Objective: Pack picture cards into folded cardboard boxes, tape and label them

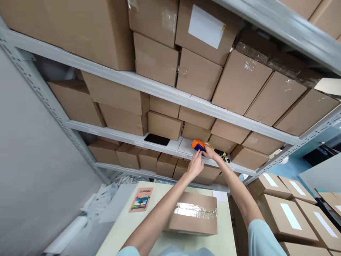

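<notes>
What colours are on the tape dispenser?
The tape dispenser shows orange and dark blue, clearest in the head view.

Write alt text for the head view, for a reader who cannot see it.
A person's left hand and right hand are at an orange-and-blue object by a light-grey metal shelf lined with brown cardboard boxes; their grip is unclear. Nearer, a brown cardboard box with shiny tape sits on a cream table, as does a colourful printed sheet.

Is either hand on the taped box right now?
No, the left hand and right hand are both up at the shelf, by the orange tool.
</notes>
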{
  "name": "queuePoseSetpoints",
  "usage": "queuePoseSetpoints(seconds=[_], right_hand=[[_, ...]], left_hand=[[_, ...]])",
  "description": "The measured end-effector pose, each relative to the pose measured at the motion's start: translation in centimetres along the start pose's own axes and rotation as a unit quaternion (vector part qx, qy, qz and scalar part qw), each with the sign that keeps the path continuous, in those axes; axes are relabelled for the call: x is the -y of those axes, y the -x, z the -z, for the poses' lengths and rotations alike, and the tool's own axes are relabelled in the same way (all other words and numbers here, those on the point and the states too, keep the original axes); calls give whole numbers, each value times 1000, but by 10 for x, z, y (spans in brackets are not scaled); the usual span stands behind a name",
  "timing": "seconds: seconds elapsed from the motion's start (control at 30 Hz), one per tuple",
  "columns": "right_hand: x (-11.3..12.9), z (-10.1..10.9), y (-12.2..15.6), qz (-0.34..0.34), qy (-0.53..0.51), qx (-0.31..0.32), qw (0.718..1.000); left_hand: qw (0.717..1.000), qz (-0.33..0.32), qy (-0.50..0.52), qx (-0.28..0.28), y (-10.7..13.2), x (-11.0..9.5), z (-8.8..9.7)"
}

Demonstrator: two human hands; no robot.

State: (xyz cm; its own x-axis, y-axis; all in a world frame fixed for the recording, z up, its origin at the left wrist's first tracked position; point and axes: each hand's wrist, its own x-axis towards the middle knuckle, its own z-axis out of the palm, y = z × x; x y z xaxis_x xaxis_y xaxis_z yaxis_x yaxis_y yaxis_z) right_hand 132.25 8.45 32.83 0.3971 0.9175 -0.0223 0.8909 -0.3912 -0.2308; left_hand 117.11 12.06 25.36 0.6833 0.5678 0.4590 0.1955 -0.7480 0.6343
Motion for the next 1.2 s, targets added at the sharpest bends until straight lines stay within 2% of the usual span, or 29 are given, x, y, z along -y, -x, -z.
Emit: queuePoseSetpoints(seconds=[0.1, 0.23, 0.37, 0.43, 0.53, 0.6, 0.63, 0.77, 0.87, 0.93, 1.0, 1.1, 1.2], right_hand=[[5, -10, -19, -14, 12, 16, 1000], [7, -26, -30, -36, 23, 26, 999], [11, -37, -30, -54, 31, 11, 998], [9, -42, -19, -55, 29, -20, 998], [-1, -60, 23, -36, -12, -145, 989], [-12, -85, 71, -33, -59, -216, 974], [-17, -100, 100, -43, -82, -227, 970], [-25, -169, 223, -148, -153, -192, 958], [-17, -207, 288, -240, -189, -144, 941], [-11, -222, 309, -278, -204, -109, 932], [-8, -229, 314, -307, -211, -81, 925], [-10, -232, 305, -349, -214, -43, 911], [-21, -233, 295, -365, -217, 12, 905]], left_hand=[[1000, -16, -2, 20, 13, 21, 1], [1000, -5, 19, -4, 56, 40, 0], [998, 42, 41, 13, 97, 43, -4], [997, 57, 48, 36, 113, 42, -6], [994, 74, 56, 53, 140, 44, -4], [994, 88, 52, 49, 163, 49, 1], [993, 98, 47, 45, 176, 52, 4], [988, 145, 12, 48, 228, 58, 17], [979, 189, -11, 78, 253, 54, 17], [968, 228, -21, 100, 262, 51, 12], [951, 281, -22, 125, 264, 48, 6], [922, 347, -15, 170, 257, 43, -1], [903, 386, -41, 185, 244, 36, -8]])
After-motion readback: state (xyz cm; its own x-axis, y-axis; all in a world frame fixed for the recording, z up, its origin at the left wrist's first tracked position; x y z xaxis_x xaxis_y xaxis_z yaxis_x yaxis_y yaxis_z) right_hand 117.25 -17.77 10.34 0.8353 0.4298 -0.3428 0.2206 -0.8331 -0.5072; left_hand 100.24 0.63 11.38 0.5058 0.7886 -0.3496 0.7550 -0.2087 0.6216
